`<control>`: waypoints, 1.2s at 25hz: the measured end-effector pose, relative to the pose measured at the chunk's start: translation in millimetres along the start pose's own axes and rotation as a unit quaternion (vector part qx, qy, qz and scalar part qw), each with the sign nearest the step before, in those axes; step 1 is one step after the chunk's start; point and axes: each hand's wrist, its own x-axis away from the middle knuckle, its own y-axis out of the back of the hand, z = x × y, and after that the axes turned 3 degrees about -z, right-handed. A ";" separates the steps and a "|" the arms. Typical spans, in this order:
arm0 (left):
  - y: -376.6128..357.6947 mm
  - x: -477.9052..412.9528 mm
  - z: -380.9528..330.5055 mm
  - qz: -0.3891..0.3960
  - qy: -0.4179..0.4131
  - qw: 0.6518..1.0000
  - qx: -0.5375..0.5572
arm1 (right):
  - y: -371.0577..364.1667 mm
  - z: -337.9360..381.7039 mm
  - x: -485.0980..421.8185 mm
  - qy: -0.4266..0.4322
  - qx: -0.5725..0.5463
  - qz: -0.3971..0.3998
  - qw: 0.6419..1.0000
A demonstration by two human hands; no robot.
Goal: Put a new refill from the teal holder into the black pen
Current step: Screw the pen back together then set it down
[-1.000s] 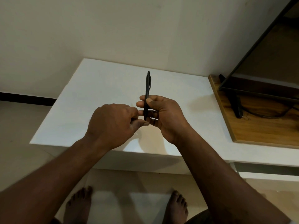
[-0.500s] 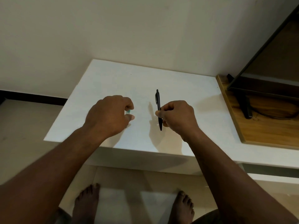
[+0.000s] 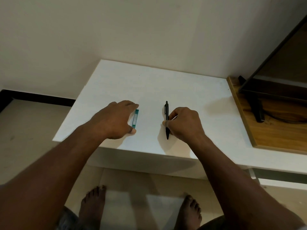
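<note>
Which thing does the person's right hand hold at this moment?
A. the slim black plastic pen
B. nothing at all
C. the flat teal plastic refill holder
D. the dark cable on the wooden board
A: the right hand pinches the slim black plastic pen by its lower half, while the flat teal plastic refill holder is over at the fingers of the left hand.

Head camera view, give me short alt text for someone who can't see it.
The left hand pinches a teal holder by its ends and the right hand grips a black pen, both at a white table.
</note>
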 end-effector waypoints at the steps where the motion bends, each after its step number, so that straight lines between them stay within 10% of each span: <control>1: -1.3 -0.7 0.4 0.002 0.001 1.000 0.005 | -0.9 -0.6 -0.4 0.000 0.007 -0.003 1.000; 30: -33.1 -16.1 -15.8 -0.100 -0.015 0.995 0.020 | -17.2 0.3 -0.3 0.038 0.039 -0.072 0.996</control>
